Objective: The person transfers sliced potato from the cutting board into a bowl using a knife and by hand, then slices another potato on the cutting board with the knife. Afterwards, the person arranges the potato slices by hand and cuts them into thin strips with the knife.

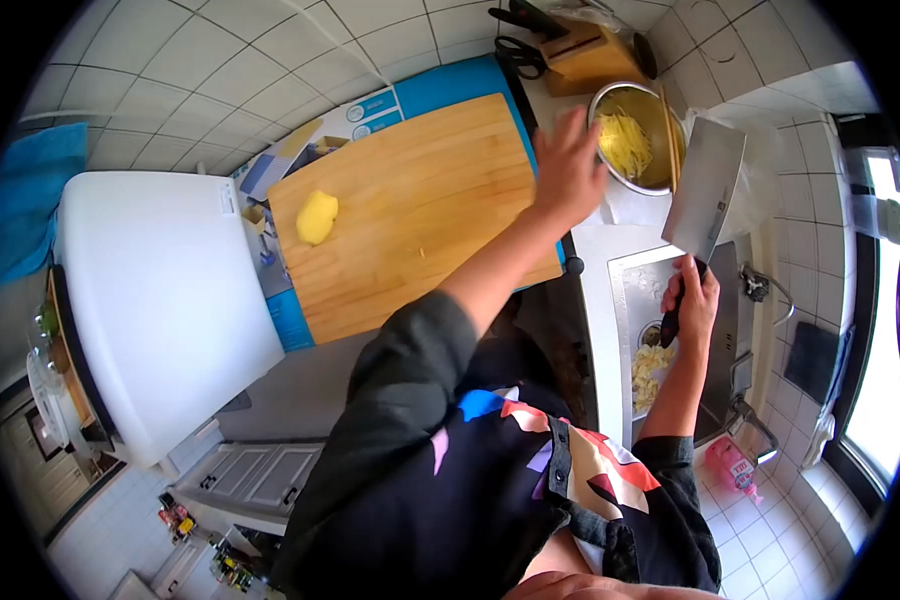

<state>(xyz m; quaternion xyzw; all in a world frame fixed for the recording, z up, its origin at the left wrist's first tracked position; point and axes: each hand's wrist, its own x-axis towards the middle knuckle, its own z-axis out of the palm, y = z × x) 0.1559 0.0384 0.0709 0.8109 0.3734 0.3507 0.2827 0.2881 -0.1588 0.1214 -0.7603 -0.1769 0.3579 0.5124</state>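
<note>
Well, a big white appliance (165, 310) stands at the far left, next to a wooden cutting board (410, 220) laid over blue packaging (460, 85). On the right is the sink (635, 285), with pale scraps (650, 375) lying in it. Over the sink, the right hand (697, 300) is closed around the black handle of a cleaver (708, 185), whose wide blade points away from the person, beside a metal bowl (638, 184). A wooden knife block (595, 60) sits behind the bowl, with black scissors (520, 57) at its left. The left hand (570, 175) hovers between the board's right side and the bowl; its fingers are partly open and blurred, with nothing visible in them. Near the board's left edge lies a peeled yellow potato (317, 217), untouched by either hand. Chopsticks (670, 140) lie across the bowl's right side, and thin yellow shreds (625, 145) are inside it.
</note>
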